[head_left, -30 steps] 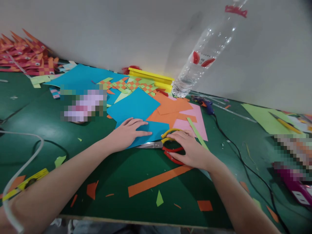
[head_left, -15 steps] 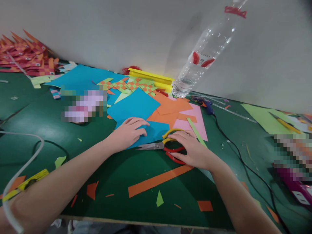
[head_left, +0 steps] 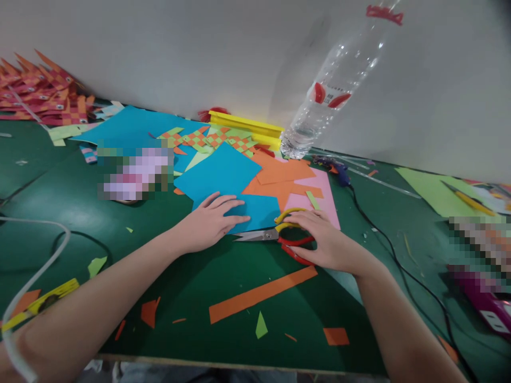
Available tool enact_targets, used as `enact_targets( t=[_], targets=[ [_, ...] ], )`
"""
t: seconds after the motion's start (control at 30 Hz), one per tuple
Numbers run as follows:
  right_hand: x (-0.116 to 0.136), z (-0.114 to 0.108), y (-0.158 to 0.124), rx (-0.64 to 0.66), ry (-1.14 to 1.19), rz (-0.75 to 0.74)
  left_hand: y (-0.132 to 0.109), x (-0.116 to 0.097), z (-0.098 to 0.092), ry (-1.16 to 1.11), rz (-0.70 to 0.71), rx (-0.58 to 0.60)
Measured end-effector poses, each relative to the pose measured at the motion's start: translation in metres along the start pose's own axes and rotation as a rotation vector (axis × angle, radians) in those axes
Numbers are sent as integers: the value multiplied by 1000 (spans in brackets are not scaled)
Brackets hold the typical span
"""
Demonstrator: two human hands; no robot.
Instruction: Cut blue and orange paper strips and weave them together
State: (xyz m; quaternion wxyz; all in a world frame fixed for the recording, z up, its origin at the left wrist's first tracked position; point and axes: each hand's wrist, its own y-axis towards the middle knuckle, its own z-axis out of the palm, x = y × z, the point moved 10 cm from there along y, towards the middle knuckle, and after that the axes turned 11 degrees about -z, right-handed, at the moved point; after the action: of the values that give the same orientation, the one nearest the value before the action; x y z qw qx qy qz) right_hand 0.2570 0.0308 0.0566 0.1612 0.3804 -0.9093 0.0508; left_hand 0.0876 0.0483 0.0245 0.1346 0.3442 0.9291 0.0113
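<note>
Blue paper (head_left: 261, 210): flat on the green table (head_left: 175, 298), front and centre, long axis left to right; a second blue sheet (head_left: 219, 170) lies against its far side.
Left hand (head_left: 211, 218): laid over the paper's left part, hiding it; fingers spread, pointing right, gripping nothing.
Scissors (head_left: 272, 234): along the paper's near edge, long axis left to right, blades pointing left, slightly parted; an orange strip (head_left: 263, 295) lies apart on the near side.
Right hand (head_left: 327, 236): curled partway round the yellow and red handles, holding them spread.
Pink sheet (head_left: 327, 197): beyond the right hand, partly under orange pieces (head_left: 279, 173).
Bottle (head_left: 331, 90): clear, against the wall side.
Glue gun (head_left: 339, 173): blue, its black cord (head_left: 393, 255) trailing right of the forearm.
</note>
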Motion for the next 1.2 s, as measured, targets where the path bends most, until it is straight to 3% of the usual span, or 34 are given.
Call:
enact_targets(
  t=[0.17, 0.4, 0.67, 1.2],
  targets=[
    [2, 0, 2, -17, 12, -3, 3, 2, -4, -35, -99, -50],
    [-8, -13, -9, -18, -11, 35, 0, 16, -36, -165, -27, -172],
    [-17, -9, -19, 44, 24, 135, 0, 17, -8, -33, -9, -26],
    [-16, 1, -14, 139, 60, 185, 2, 20, -3, -30, -25, 18]
  ],
)
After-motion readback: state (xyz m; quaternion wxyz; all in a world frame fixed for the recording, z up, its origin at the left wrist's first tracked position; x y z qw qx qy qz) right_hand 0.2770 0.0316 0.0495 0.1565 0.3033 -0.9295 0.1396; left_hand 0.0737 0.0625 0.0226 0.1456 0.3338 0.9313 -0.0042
